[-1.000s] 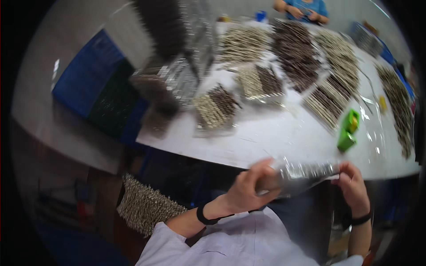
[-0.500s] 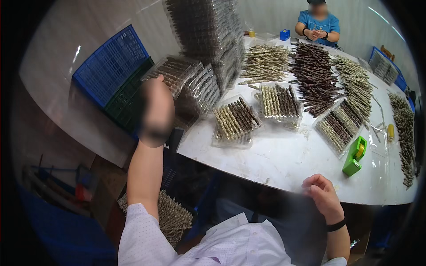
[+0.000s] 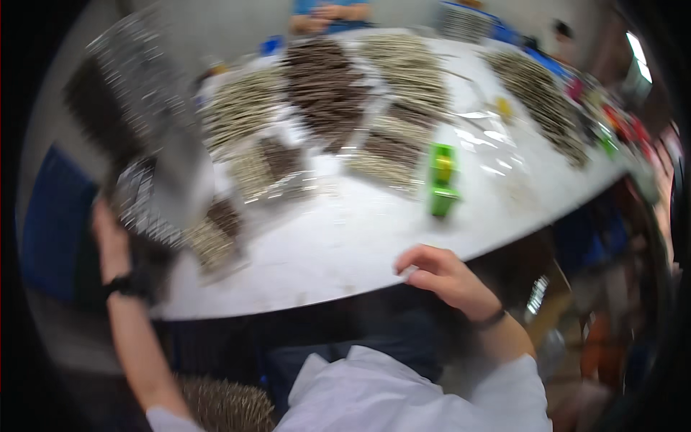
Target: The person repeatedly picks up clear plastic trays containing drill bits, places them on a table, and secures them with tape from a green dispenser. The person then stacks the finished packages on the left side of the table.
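Observation:
My left hand (image 3: 110, 234) is at the outer side of a low stack of clear plastic trays (image 3: 147, 205), at the table's left end. Blur and the trays hide its fingertips, so its grip does not show. My right hand (image 3: 446, 277) hovers at the table's front edge, thumb and fingers curled together. Something small and pale may be between them; I cannot make it out. Beyond this hand stands a green tape dispenser (image 3: 442, 191) with yellow tape. Filled clear trays of cream and dark brown twisted sticks lie on the table: a left one (image 3: 212, 237), a middle one (image 3: 270, 169) and a right one (image 3: 392, 147).
Loose sticks lie in a cream pile (image 3: 241, 108), a dark brown pile (image 3: 324, 90), another cream pile (image 3: 407, 68) and a brownish pile (image 3: 540, 104). A tall tray stack (image 3: 137, 86) rises at left, above a blue crate (image 3: 54, 223). A co-worker's hands (image 3: 320, 18) show across the table.
The view has swung right, smearing the picture. My left hand, earlier up by the top tray of the low stack, now appears lower along its side. My right hand stays near the table's front edge.

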`<action>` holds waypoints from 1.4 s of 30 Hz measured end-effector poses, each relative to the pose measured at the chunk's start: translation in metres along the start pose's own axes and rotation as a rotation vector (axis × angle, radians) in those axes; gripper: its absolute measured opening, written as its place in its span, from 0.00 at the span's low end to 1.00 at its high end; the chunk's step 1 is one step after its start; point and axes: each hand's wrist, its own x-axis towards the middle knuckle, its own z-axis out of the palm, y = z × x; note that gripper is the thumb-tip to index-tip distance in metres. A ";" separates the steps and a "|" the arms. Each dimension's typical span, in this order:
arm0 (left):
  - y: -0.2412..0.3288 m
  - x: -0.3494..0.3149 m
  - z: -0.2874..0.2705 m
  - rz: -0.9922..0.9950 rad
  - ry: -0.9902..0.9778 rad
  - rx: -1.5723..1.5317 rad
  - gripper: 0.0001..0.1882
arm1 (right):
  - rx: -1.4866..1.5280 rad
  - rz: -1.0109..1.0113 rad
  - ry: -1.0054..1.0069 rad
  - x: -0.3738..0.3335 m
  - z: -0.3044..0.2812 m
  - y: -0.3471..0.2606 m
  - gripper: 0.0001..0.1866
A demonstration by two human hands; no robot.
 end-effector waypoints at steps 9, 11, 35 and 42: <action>-0.026 0.030 -0.080 0.249 0.267 0.367 0.29 | -1.001 -0.161 0.966 -0.070 -0.149 -0.008 0.07; -0.029 0.022 -0.083 0.302 0.303 0.404 0.29 | -1.199 -0.146 0.915 -0.074 -0.181 0.002 0.06; -0.046 -0.365 0.152 -0.387 -0.922 -0.248 0.38 | 0.644 -0.520 0.193 -0.017 0.014 -0.035 0.15; -0.044 -0.350 0.142 -0.456 -0.602 -0.244 0.37 | 0.547 0.004 0.080 0.038 0.048 0.018 0.07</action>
